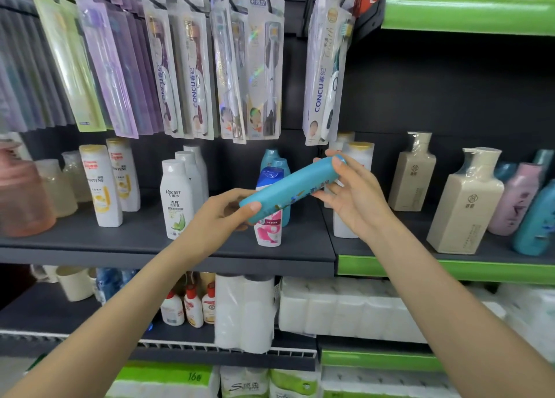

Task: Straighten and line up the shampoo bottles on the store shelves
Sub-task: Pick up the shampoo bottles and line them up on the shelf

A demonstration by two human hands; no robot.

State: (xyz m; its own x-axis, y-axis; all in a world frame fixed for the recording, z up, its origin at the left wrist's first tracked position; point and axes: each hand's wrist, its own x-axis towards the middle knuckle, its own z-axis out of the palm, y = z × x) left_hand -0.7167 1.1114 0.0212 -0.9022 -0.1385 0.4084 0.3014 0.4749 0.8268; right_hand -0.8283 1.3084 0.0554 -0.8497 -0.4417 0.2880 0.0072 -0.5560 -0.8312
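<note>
at the middle of the view, in front of the dark grey shelf (pixel 150 235), a person holds a teal shampoo bottle (pixel 288 189) with both hands, off the shelf and tilted so that its right end sits higher than its left. the left hand (pixel 223 214) grips the lower left end, thumb on the front face and fingers curled behind. the right hand (pixel 353 193) holds the upper right end, thumb laid over the top near the cap and the other fingers loosely bent under and behind the bottle.

directly behind the held bottle, a white bottle with a pink label (pixel 268 226) and a blue top stands upright on the shelf, with two more teal bottles (pixel 274 163) lined up behind it. to the left, a row of white rejoice bottles (pixel 177 199) runs front to back, and further left stand two white pantene bottles (pixel 100 186) with gold caps. at the far left sit cloudy translucent containers (pixel 27 199), too blurred to name.

right of the hands, on the green-edged shelf (pixel 390 267), stand beige square-shouldered bottles (pixel 464 205), then a pink bottle (pixel 513 199) and a teal one at the frame edge. packaged toothbrushes (pixel 195 67) hang from hooks above. the lower shelves hold small white and red bottles (pixel 192 306) and wrapped tissue rolls (pixel 330 307).
</note>
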